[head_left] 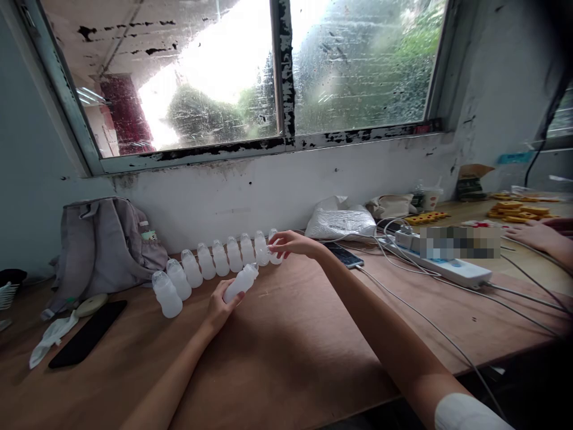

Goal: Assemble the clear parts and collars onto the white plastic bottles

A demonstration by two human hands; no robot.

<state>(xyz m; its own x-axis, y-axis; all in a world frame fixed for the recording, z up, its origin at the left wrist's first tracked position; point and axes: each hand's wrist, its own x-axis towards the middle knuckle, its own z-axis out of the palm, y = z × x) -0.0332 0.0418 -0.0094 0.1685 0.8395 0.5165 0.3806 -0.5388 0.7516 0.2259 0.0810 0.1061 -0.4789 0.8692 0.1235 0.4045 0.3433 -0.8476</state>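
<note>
My left hand (222,306) is wrapped round a frosted white baby bottle (240,285), tilted with its narrow top toward the upper right. Behind it, a row of similar bottles (206,263) stands upright on the brown table, running from front left to back right. At the row's far right end, my right hand (289,243) has its fingers curled together in front of the last bottle (274,257). Whether those fingertips touch that bottle or pinch a small part is hard to make out.
A grey backpack (105,245) leans at the left, near a black flat object (88,334) and white tissue (52,337). On the right lie a silver pouch (341,221), a phone (344,255), a power strip (452,269) and trailing cables. Another person's hand (537,234) rests beside yellow pieces (519,210).
</note>
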